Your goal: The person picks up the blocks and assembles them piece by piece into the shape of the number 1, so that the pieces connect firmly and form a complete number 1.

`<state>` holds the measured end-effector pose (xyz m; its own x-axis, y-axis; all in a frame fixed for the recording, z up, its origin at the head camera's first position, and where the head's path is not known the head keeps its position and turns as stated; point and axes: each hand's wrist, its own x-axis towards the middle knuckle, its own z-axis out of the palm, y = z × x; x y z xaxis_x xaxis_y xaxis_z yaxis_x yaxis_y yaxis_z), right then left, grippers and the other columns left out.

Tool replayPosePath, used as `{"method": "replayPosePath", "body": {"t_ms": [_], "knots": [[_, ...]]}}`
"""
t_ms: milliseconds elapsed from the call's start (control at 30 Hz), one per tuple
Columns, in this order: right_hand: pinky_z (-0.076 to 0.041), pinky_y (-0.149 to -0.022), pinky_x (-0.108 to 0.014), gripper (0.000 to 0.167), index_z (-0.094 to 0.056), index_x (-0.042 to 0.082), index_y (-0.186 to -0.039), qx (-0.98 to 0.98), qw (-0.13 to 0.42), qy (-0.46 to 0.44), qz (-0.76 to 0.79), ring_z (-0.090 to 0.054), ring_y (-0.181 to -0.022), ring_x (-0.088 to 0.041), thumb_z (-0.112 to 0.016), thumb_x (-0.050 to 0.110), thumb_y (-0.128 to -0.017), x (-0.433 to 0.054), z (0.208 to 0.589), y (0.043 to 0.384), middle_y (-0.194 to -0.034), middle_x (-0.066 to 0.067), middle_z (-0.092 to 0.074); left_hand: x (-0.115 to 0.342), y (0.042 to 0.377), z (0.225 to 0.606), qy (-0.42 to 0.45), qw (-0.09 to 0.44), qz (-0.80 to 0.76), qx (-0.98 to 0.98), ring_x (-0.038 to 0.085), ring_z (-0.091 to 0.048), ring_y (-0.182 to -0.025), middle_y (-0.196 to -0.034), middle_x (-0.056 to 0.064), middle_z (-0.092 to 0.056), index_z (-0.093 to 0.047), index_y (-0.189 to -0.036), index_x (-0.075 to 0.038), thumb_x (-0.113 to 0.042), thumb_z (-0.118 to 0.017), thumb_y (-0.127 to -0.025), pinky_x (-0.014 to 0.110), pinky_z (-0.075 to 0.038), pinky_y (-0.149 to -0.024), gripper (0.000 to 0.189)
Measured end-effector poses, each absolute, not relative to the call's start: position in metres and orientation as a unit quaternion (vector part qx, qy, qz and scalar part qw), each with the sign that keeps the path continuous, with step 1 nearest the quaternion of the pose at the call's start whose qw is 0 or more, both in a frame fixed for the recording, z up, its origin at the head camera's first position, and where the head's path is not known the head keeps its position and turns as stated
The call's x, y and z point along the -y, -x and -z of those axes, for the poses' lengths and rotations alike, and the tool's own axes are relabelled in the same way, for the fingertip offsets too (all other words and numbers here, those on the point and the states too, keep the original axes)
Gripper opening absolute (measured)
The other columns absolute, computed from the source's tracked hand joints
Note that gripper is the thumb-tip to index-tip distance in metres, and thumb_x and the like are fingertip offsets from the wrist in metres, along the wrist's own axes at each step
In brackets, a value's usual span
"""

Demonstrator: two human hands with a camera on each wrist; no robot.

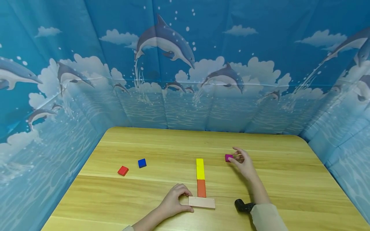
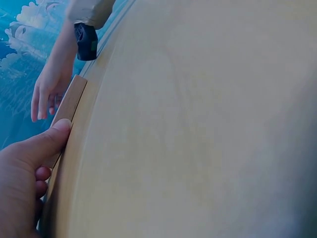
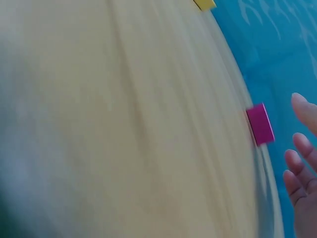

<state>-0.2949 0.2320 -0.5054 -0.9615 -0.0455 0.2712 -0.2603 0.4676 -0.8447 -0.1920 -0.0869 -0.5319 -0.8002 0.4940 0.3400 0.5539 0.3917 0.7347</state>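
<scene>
My left hand pinches the left end of a plain wooden block, thumb on the near side and fingers on the far side. This block lies crosswise at the near end of an orange block. A yellow block continues the line away from me. Farther right, my right hand is beside a magenta block on the table. The right wrist view shows its fingers spread, with a gap between them and the magenta block.
Toward the left of the table lie a red block and a blue block. A black device is at my right wrist. A dolphin-print curtain stands behind the table and along its sides.
</scene>
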Motion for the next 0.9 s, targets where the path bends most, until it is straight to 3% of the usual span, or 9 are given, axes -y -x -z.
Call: {"method": "replayPosePath", "body": {"t_ms": [167, 400, 667, 900], "knots": [[-0.041, -0.07, -0.02, 0.051, -0.044, -0.002, -0.13, 0.857, 0.086, -0.093, -0.499, -0.046, -0.084, -0.013, -0.062, 0.017, -0.087, -0.246, 0.512, 0.294, -0.107, -0.019, -0.048, 0.087, 0.192, 0.533, 0.317, 0.037, 0.454, 0.832, 0.003, -0.046, -0.083, -0.087, -0.014, -0.055, -0.062, -0.089, -0.021, -0.037, -0.081, -0.063, 0.019, -0.042, -0.075, 0.036], [-0.037, -0.067, -0.02, 0.051, -0.046, -0.003, -0.127, 0.853, 0.1, -0.125, -0.496, -0.042, -0.081, -0.012, -0.065, 0.019, -0.085, -0.251, 0.518, 0.291, -0.1, -0.014, -0.049, 0.087, 0.192, 0.534, 0.321, 0.041, 0.452, 0.831, 0.003, -0.046, -0.084, -0.087, -0.014, -0.055, -0.062, -0.089, -0.02, -0.036, -0.081, -0.065, 0.02, -0.042, -0.076, 0.035], [-0.037, -0.078, -0.033, 0.058, -0.041, -0.001, -0.133, 0.886, 0.009, -0.117, -0.448, -0.041, -0.093, -0.025, -0.063, 0.024, -0.086, -0.253, 0.511, 0.29, -0.114, -0.02, -0.045, 0.087, 0.193, 0.534, 0.314, 0.028, 0.449, 0.836, 0.003, -0.046, -0.085, -0.088, -0.014, -0.055, -0.062, -0.089, -0.021, -0.036, -0.08, -0.066, 0.021, -0.042, -0.077, 0.032], [-0.037, -0.083, -0.04, 0.056, -0.042, -0.001, -0.133, 0.891, -0.006, -0.122, -0.436, -0.042, -0.099, -0.028, -0.063, 0.022, -0.087, -0.253, 0.51, 0.291, -0.116, -0.02, -0.044, 0.088, 0.193, 0.535, 0.312, 0.027, 0.449, 0.837, 0.003, -0.046, -0.084, -0.088, -0.015, -0.055, -0.062, -0.089, -0.022, -0.037, -0.08, -0.066, 0.02, -0.042, -0.077, 0.032]]}}
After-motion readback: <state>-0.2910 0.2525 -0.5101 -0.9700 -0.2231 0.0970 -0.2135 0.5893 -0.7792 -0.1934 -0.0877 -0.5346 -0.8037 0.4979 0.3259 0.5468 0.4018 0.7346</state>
